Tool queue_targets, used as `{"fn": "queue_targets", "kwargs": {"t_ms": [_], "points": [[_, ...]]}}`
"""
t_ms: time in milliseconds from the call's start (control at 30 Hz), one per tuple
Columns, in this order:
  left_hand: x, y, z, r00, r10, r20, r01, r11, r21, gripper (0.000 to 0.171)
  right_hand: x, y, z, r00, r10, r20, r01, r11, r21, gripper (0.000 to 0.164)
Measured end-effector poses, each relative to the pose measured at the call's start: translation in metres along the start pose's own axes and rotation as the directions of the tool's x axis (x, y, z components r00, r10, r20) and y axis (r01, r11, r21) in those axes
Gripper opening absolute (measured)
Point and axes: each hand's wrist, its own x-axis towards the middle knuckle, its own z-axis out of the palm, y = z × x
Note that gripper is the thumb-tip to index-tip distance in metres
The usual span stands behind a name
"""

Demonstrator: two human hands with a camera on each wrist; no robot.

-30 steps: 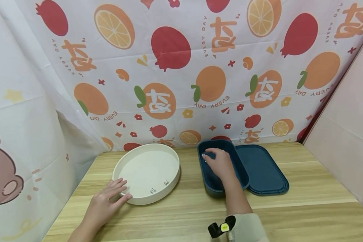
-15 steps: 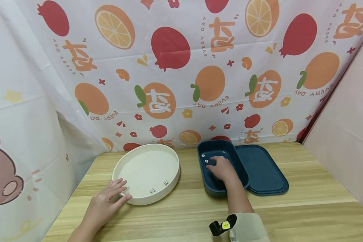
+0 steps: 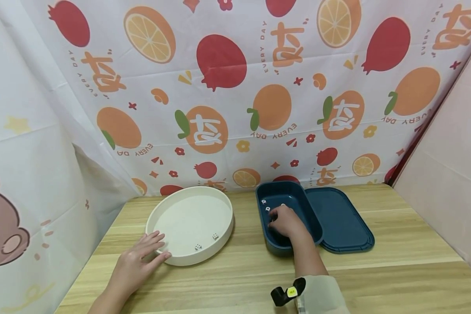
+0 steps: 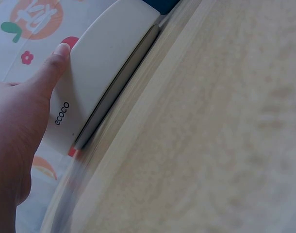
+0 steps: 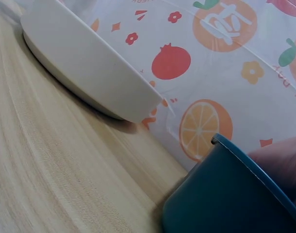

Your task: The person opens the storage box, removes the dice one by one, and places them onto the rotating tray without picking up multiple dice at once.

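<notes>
My left hand [image 3: 137, 261] rests on the near left rim of a round cream tray [image 3: 188, 213], with fingers fairly straight. In the left wrist view its thumb [image 4: 58, 58] lies against the tray's outer wall. Two small white dice, one die [image 3: 198, 247] and another die [image 3: 215, 237], lie inside the tray near its front. My right hand [image 3: 288, 222] is down in a dark blue box [image 3: 261, 226], fingers bent, with a gap between the visible fingertips. Beyond it in the box lie a white die [image 3: 264, 202], a second die [image 3: 267, 209] and a partly hidden die [image 3: 283, 205].
A flat dark blue lid [image 3: 343, 220] lies to the right of the box, close against it. A wooden table [image 3: 235, 279] bears everything. A fruit-print cloth [image 3: 235, 109] hangs behind, and a pale cloth [image 3: 447, 174] stands along the right side.
My right hand has drawn back from the dice at the box's left side and moved lower and nearer within the box, uncovering dice. The left hand and tray have stayed still.
</notes>
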Motion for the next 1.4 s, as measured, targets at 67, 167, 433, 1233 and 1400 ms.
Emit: {"fn": "queue_targets", "kwargs": {"t_ms": [67,167,433,1233,1400], "points": [[0.0003,-0.0002,0.0001,1.0,-0.003,0.003,0.003,1.0,0.001,0.038,0.0004,0.0007,0.0001,1.0,-0.004,0.003,0.004,1.0,-0.008,0.025],[0.0008,-0.0008,0.0006,1.0,-0.005,0.004,0.005,1.0,-0.001,0.038,-0.0002,0.0009,0.0003,1.0,-0.008,0.006,0.008,1.0,-0.004,0.019],[0.0017,-0.0017,0.0011,1.0,-0.01,0.004,0.01,1.0,-0.002,0.037,-0.0007,0.0017,0.0016,1.0,-0.001,0.024,0.0,1.0,0.025,0.013],[0.0022,-0.0019,0.0007,1.0,-0.018,0.008,0.018,1.0,0.013,0.036,-0.0025,0.0026,0.0023,1.0,-0.019,0.024,0.02,0.999,-0.031,0.007],[0.0027,-0.0017,0.0007,1.0,-0.014,0.002,0.014,1.0,0.008,0.037,-0.0028,0.0012,-0.0012,0.999,-0.027,0.024,0.027,1.0,-0.003,0.006]]}}
